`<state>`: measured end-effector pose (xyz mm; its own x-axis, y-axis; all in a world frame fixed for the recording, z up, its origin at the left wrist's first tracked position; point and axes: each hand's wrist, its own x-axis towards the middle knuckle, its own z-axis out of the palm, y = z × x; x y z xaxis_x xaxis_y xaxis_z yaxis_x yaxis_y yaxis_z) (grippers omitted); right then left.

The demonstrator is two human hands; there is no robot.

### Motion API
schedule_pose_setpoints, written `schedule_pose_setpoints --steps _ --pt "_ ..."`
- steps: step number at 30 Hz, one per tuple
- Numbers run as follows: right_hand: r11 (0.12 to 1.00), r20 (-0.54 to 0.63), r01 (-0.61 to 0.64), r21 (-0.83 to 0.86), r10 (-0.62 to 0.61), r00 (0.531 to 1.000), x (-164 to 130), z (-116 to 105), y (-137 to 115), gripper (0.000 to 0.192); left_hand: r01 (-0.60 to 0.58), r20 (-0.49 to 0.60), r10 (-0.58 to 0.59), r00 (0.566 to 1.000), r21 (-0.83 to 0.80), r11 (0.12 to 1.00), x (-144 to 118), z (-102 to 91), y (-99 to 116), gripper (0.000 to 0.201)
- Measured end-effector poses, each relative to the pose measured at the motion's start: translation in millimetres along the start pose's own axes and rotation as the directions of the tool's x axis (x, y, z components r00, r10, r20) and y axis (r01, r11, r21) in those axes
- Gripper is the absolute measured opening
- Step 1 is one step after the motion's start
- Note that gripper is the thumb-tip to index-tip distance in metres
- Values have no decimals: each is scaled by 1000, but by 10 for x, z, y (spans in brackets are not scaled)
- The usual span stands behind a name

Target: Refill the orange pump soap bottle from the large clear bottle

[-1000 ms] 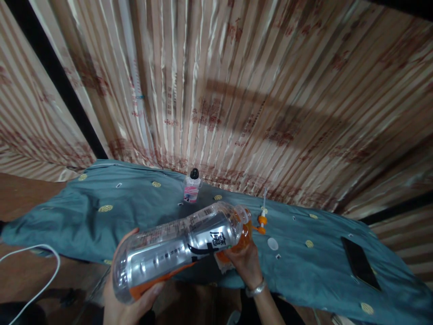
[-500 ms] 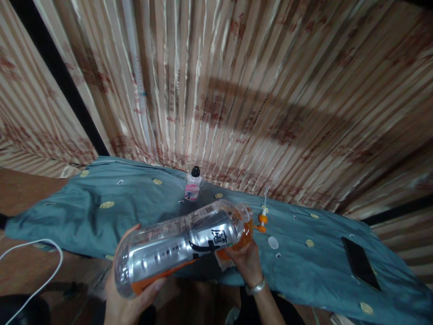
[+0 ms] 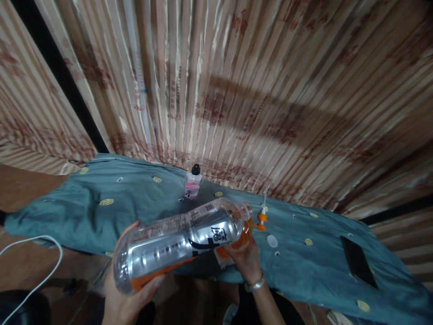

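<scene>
Large bottle point(image 3: 182, 241) lay tilted above teal cloth point(image 3: 101, 216), unchanged from 0.5 s earlier; orange liquid pooled at neck. Left hand point(image 3: 126, 298) cupped its base; right hand point(image 3: 245, 259) wrapped its neck. Small bottle point(image 3: 192, 183) stood behind.

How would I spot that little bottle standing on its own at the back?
Find the teal cloth spread below the striped curtain. At its far edge, just beyond the big bottle held tilted in both hands, stands the small bottle. It alone is upright, with a black cap and pink label.

Silver bracelet point(image 3: 254, 285), bare forearms
</scene>
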<state>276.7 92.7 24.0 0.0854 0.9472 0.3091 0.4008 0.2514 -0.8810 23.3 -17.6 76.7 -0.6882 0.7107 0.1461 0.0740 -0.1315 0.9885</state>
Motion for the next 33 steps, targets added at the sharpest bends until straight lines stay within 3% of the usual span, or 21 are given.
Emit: schedule_pose_setpoints --steps 6,12,23,33 --pt "1000 12 14 20 -14 1000 -10 -3 20 42 43 -3 -43 999 15 999 15 -28 -26 122" --pt "1000 -1 20 -20 -20 1000 -12 -11 37 49 14 0 -14 1000 48 999 -3 -5 32 115" --pt "1000 15 -25 10 24 1000 -7 -9 0 45 3 -9 -2 1000 64 998 -30 51 131 116" --pt "999 5 -33 3 33 999 -6 -10 -7 47 37 -23 -37 999 26 999 -34 38 90 115"
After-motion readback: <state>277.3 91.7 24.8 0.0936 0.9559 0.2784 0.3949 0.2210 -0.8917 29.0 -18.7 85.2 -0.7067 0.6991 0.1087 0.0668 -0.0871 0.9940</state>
